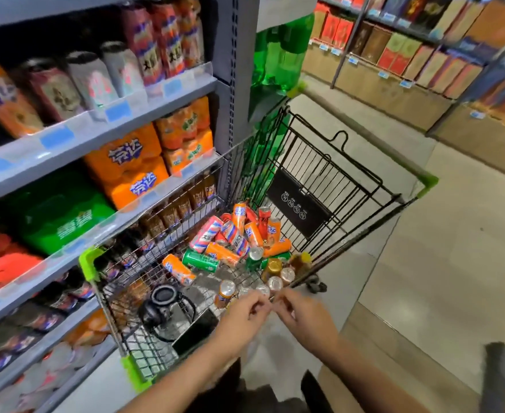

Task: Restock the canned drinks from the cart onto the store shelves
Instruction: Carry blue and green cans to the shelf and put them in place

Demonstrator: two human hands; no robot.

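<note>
A black wire cart (pixel 328 186) with green corner guards stands against the shelves. Several cans lie piled in it: orange ones (pixel 254 234), a green one (pixel 200 260) and a pink striped one (pixel 205 234). More cans stand upright near the cart's right rim (pixel 275 283). My left hand (pixel 245 314) and my right hand (pixel 305 314) hover at the cart's near right edge. Their fingers are curled and the fingertips almost meet just above the upright cans. Both hands are blurred, and I see no can in either.
Grey shelves (pixel 144 105) on the left hold tall cans, orange multipacks (pixel 126 162) and a green pack (pixel 60 216). A black round device (pixel 163 305) and a dark flat item lie in the cart's near end. Tiled aisle floor opens to the right, with shelves of boxes (pixel 409 55) beyond.
</note>
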